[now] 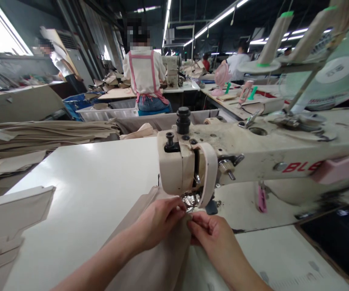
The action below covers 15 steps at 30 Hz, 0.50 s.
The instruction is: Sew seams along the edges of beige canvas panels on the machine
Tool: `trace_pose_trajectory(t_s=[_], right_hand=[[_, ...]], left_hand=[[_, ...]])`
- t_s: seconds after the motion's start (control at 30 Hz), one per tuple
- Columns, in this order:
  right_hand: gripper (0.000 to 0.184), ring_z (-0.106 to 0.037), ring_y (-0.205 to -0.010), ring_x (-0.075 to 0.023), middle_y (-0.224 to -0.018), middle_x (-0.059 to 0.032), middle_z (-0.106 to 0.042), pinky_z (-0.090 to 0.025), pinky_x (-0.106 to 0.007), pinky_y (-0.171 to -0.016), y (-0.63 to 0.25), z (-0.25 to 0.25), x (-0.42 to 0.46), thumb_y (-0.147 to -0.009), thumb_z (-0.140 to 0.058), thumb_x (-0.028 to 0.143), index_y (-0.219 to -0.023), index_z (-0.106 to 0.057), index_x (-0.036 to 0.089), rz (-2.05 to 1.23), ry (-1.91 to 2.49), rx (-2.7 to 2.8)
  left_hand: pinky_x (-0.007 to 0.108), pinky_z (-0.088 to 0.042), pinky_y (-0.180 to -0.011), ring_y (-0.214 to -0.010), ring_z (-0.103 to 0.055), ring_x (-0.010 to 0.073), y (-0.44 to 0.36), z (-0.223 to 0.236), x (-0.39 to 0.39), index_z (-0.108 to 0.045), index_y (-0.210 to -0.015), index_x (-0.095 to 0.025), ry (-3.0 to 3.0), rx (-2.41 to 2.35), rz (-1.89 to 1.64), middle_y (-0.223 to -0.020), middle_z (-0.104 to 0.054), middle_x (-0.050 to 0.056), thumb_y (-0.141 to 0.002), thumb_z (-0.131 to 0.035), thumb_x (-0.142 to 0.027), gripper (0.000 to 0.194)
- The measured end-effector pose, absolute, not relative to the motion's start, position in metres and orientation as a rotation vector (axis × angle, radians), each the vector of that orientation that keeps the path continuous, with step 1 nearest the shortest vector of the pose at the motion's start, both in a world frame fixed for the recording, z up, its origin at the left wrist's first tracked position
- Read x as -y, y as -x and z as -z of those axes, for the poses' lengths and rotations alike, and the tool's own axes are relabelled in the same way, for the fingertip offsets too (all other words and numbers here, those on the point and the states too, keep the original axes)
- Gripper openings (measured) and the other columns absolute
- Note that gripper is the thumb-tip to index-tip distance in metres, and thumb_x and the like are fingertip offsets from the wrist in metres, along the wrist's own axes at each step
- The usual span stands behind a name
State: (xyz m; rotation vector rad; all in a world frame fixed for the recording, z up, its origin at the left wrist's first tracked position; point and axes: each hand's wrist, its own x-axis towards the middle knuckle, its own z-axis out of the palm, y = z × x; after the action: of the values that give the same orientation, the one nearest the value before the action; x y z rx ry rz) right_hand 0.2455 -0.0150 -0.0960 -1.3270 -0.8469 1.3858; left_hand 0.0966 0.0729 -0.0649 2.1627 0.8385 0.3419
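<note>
A beige fabric piece [156, 258] lies on the white sewing table [95, 190], running up under the presser foot [191, 201] of a cream industrial sewing machine [241, 155]. My left hand [159, 220] pinches the fabric edge just left of the foot. My right hand [212, 232] pinches the same edge right beside it, just below the foot. The fingertips of both hands almost touch. The needle itself is hidden behind the machine head.
Stacked beige fabric pieces [41, 135] lie at the left, and another cut piece [7, 218] sits at the near left edge. Thread cones [276, 40] and a fan [335, 76] stand at the right. A person in a pink-strapped apron [146, 76] sits ahead, back turned.
</note>
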Motion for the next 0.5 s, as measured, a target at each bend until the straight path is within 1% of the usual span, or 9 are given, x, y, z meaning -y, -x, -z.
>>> trace_pose_trajectory(t_s=[0.1,0.13,0.2,0.27,0.3,0.37,0.5], right_hand=[[0.027,-0.067,-0.068,-0.0230,-0.074,-0.0048,-0.070,-0.057,-0.036,-0.065,-0.244,0.102,0.018,-0.077,-0.065,0.043,-0.085,-0.067,0.018,-1.302,1.378,0.896],[0.027,-0.067,-0.068,-0.0221,-0.075,-0.0047,-0.070,-0.056,-0.034,-0.064,-0.241,0.105,0.020,-0.076,-0.066,0.041,-0.090,-0.066,0.018,-1.260,1.399,0.904],[0.033,-0.067,-0.064,-0.0196,-0.075,-0.0024,-0.070,-0.053,-0.030,-0.060,-0.236,0.110,0.028,-0.073,-0.068,0.032,-0.102,-0.064,0.018,-1.190,1.450,0.941],[0.040,-0.066,-0.059,-0.0177,-0.072,-0.0004,-0.069,-0.050,-0.027,-0.055,-0.231,0.115,0.035,-0.071,-0.067,0.025,-0.111,-0.064,0.019,-1.165,1.486,1.006],[0.041,-0.065,-0.057,-0.0173,-0.070,0.0000,-0.068,-0.049,-0.027,-0.054,-0.230,0.117,0.037,-0.071,-0.065,0.024,-0.111,-0.066,0.019,-1.171,1.496,1.029],[0.036,-0.066,-0.059,-0.0179,-0.067,-0.0005,-0.068,-0.049,-0.027,-0.055,-0.233,0.120,0.038,-0.072,-0.062,0.025,-0.106,-0.071,0.018,-1.224,1.500,1.022],[0.034,-0.067,-0.063,-0.0192,-0.068,-0.0020,-0.070,-0.048,-0.025,-0.053,-0.246,0.120,0.028,-0.072,-0.066,0.027,-0.103,-0.072,0.017,-1.426,1.466,0.955]], left_hand=[[0.019,-0.040,-0.052,-0.058,-0.055,0.0127,-0.098,0.067,-0.081,-0.062,-0.078,-0.019,-2.121,-0.861,-0.285,-0.063,-0.059,-0.003,-0.087,-0.052,-0.019,0.013],[0.018,-0.038,-0.049,-0.053,-0.052,0.0115,-0.099,0.069,-0.080,-0.062,-0.076,-0.019,-2.107,-0.887,-0.280,-0.059,-0.055,-0.005,-0.086,-0.052,-0.018,0.013],[0.017,-0.035,-0.046,-0.048,-0.048,0.0101,-0.101,0.073,-0.078,-0.060,-0.071,-0.018,-2.094,-0.975,-0.306,-0.055,-0.051,-0.006,-0.081,-0.053,-0.015,0.012],[0.018,-0.034,-0.049,-0.051,-0.047,0.0104,-0.104,0.077,-0.074,-0.057,-0.067,-0.018,-2.091,-1.094,-0.368,-0.056,-0.051,-0.005,-0.075,-0.056,-0.011,0.011],[0.019,-0.033,-0.050,-0.052,-0.047,0.0109,-0.106,0.079,-0.073,-0.055,-0.064,-0.017,-2.088,-1.151,-0.399,-0.057,-0.052,-0.004,-0.073,-0.056,-0.009,0.012],[0.020,-0.032,-0.050,-0.052,-0.046,0.0113,-0.110,0.083,-0.073,-0.051,-0.060,-0.018,-2.073,-1.235,-0.439,-0.055,-0.052,-0.004,-0.070,-0.056,-0.008,0.015],[0.021,-0.028,-0.047,-0.046,-0.044,0.0108,-0.117,0.085,-0.076,-0.048,-0.055,-0.018,-2.035,-1.290,-0.465,-0.048,-0.049,-0.004,-0.071,-0.053,-0.008,0.019]])
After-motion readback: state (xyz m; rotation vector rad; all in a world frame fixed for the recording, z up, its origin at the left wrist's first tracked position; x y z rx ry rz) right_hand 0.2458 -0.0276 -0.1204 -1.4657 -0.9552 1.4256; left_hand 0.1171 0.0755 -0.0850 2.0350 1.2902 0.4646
